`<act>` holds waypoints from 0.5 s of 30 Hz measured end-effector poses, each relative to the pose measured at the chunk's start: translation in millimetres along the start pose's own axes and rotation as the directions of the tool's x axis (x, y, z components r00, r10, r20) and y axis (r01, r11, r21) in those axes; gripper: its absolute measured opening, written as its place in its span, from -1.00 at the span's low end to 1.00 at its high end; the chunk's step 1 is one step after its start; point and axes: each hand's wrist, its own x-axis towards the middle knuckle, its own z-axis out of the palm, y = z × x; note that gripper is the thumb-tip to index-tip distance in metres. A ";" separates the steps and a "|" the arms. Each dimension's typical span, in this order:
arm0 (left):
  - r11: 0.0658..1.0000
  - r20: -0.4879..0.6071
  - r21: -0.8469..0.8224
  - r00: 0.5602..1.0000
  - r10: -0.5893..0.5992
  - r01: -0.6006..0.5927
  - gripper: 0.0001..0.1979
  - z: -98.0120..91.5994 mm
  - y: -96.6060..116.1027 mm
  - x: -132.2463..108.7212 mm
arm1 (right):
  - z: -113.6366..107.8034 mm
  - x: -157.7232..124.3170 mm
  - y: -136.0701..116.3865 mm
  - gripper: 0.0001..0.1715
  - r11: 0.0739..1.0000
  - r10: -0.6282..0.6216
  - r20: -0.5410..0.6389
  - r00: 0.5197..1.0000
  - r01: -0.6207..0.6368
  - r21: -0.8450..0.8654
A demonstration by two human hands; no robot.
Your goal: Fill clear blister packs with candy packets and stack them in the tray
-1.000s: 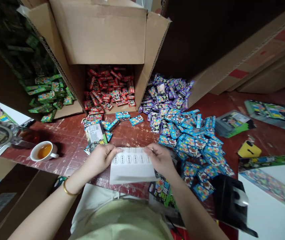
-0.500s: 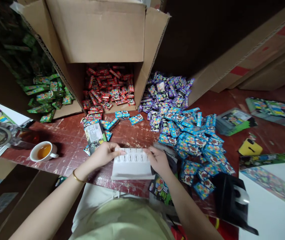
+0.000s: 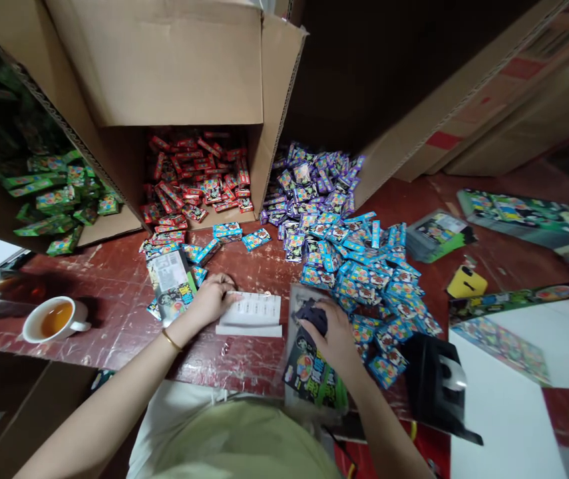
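My left hand (image 3: 213, 301) has its fingers curled over the left end of a white sheet of printed stickers (image 3: 258, 307), which lies on the red table near the front edge. My right hand (image 3: 337, 336) is closed around a dark, crumpled bundle (image 3: 311, 317); its exact kind I cannot make out. Beneath that hand lies a clear plastic packet with a black and green printed card (image 3: 314, 379). A grey and green printed packet (image 3: 170, 283) rests just behind my left hand. Small blue candy packs (image 3: 374, 279) are heaped beyond my right hand.
Cartons hold green packs (image 3: 59, 193), red packs (image 3: 197, 173) and purple packs (image 3: 314, 179). A cup of tea (image 3: 57, 319) stands at left. On the right are a black tape dispenser (image 3: 436, 386), a yellow object (image 3: 466, 283) and stacked printed packets (image 3: 438, 233).
My right hand has let go of the sticker sheet and moved right onto the dark bundle. The sheet now lies lower, held by my left hand alone. The view has turned slightly right.
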 end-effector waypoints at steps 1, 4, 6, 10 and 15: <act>1.000 -0.016 0.024 1.000 -0.002 0.003 -0.75 2.5 -1.8 2.8 | 1.0 -5.2 4.3 -0.53 1.000 -0.009 0.032 0.999 0.008 0.022; 0.997 -0.036 0.080 0.999 -0.009 0.012 -0.74 4.8 -4.7 6.8 | 3.2 -10.6 8.7 -0.51 0.998 -0.034 0.093 0.995 0.029 0.058; 0.995 -0.030 0.103 0.999 -0.010 0.013 -0.73 3.9 -5.2 6.9 | -0.1 -6.0 3.4 -0.54 0.995 -0.040 0.062 0.997 0.035 0.090; 0.990 -0.018 0.137 1.000 -0.017 0.020 -0.72 2.4 -4.8 5.8 | -15.0 12.0 -33.6 -0.60 0.966 -0.082 -0.022 0.996 0.085 0.243; 0.984 0.009 0.176 1.000 -0.019 0.017 -0.70 0.3 -2.7 5.6 | 4.3 21.9 -96.2 -0.56 0.854 -0.392 0.236 0.889 0.256 0.454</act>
